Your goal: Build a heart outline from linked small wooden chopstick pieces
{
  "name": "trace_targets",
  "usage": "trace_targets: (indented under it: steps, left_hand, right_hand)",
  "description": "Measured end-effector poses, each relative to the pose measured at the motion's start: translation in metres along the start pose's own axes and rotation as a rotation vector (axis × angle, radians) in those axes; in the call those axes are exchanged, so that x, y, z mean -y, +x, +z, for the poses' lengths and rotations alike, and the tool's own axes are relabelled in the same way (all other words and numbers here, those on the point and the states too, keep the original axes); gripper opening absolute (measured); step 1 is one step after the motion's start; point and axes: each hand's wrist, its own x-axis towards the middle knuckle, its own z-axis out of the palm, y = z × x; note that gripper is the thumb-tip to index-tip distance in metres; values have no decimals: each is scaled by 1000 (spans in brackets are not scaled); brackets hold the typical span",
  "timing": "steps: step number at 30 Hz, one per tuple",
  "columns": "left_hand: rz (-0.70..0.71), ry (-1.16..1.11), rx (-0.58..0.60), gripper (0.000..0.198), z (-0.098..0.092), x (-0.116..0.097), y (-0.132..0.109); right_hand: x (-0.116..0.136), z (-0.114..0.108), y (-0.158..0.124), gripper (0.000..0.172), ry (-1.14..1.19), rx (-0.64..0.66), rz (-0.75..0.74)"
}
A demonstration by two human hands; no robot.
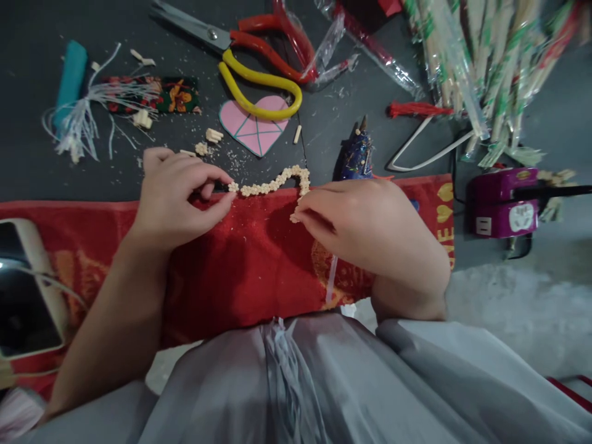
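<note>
A curved chain of small pale flower-shaped pieces lies at the edge of a red cloth, between my two hands. With thumb and forefinger my left hand pinches one small flower-shaped piece close to the chain's left end; whether it is joined to the chain I cannot tell. My right hand is closed on the chain's other end, with a bit of it showing below the fingertips. Behind my right hand stands a blue glue gun, its dark nozzle pointing away from me.
Scissors lie beyond, over a pink paper heart. White strings and pale scraps are at left. Wrapped stick bundles lie at far right, above a purple power socket. A phone rests at left.
</note>
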Motion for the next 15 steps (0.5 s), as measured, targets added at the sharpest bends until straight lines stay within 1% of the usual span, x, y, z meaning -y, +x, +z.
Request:
trace_targets:
  steps: [2,5,7,10,13,15]
  left_hand:
    - [6,2,-10,18,1,0,0]
    - [22,8,-23,19,1,-1,0]
    - [30,14,-35,20,1,-3,0]
    - [22,30,-27,19,0,-5,1]
    - [19,35,-1,16,-3,-7,2]
    - [21,43,3,15,-4,-8,2]
  right_hand:
    - [-2,0,-1,27,-33,-22,56]
    - [-4,3,-4,21,-73,-69,77]
    - [-3,6,-5,17,-84,-97,63]
    - [-1,11,-2,23,-79,-121,-12]
    - [1,11,2,27,-73,-54,-107]
    - [2,10,5,27,-77,-2,-136]
